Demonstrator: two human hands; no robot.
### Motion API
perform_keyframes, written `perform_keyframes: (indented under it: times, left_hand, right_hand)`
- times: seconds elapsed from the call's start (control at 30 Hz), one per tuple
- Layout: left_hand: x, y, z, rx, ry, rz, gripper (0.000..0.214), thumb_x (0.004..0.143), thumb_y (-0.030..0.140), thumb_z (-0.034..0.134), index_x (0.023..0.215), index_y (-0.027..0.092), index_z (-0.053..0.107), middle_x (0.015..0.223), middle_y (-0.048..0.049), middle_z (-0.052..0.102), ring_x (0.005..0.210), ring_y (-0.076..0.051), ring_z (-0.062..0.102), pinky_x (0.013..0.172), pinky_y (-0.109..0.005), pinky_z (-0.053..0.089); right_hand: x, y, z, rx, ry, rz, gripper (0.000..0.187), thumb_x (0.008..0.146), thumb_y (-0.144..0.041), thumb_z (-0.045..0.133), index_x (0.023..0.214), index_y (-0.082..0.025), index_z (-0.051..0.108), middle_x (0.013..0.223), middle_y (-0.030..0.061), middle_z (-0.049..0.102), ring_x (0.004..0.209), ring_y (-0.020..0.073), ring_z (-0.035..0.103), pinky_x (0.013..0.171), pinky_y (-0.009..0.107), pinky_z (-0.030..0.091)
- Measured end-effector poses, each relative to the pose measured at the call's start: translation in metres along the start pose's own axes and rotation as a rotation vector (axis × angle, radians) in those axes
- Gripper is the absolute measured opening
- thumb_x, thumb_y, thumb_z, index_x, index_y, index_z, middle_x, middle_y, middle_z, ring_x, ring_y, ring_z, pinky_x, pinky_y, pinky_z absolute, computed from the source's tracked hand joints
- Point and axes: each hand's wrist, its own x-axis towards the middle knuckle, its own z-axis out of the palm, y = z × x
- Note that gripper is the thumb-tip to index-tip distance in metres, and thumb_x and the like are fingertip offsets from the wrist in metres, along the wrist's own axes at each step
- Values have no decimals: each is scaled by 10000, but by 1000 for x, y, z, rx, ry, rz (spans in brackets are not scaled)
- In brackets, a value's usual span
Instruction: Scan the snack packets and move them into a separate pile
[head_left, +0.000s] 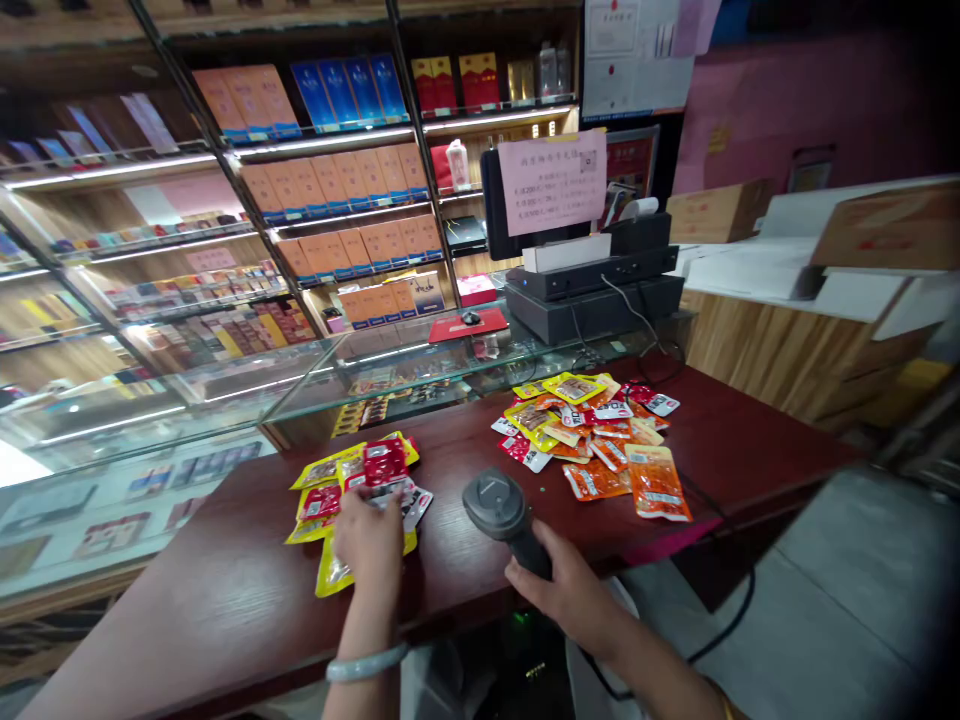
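Barcode scanner (498, 508), dark grey, is held above the front edge of the dark red counter (247, 580); a light mark on its head is too small to read. Right hand (576, 590): wrapped around the scanner handle, thumb and fingers pressed to the grip. Left hand (369, 540): fingers bent onto the left pile (384, 462) of yellow, red and silver packets, on the left part of the counter; fingertips are partly hidden, so whether they pinch a packet cannot be told. On the right part of the counter, the right pile (592, 430) comprises yellow, orange, red and white packets; their print is mostly illegible. Behind the counter, a pink sheet (547, 190) covers part of the monitor (495, 218); its Chinese lines include the figures "200" and "500", with a QR code (589, 162) at upper right. Farther behind the counter stand blue boxes (345, 90) and orange boxes (341, 182), lettering unreadable.
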Motion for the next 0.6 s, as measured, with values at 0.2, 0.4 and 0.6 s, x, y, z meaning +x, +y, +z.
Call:
perform_keyframes:
  times: [0.2, 0.4, 0.6]
  left_hand:
    - [-22, 31, 12, 81, -29, 228, 519, 852, 493, 580, 1284, 206, 560, 1542, -193, 440, 1450, -367, 344, 1115, -534, 335]
    - [-98, 96, 47, -55, -392, 703, 242, 870, 268, 558, 1060, 248, 707, 1143, -95, 725, 1100, -287, 621, 959, -389, 437]
    - [-169, 159, 70, -25, -533, 929, 204, 905, 307, 555, 999, 211, 709, 1040, -124, 698, 1022, -288, 598, 878, -377, 407]
  right_hand:
    - [-8, 11, -13, -15, 53, 27, 221, 810, -284, 664, 1007, -183, 666, 889, 31, 699, 862, 231, 634, 809, 335, 518]
    - [-31, 20, -48, -59, 172, 38, 340, 788, -301, 666, 1106, -182, 656, 938, 54, 712, 868, 252, 645, 823, 369, 522]
    - [-69, 21, -95, -76, 352, 78, 306, 797, -369, 653, 1048, -194, 641, 877, 69, 700, 816, 269, 653, 780, 380, 533]
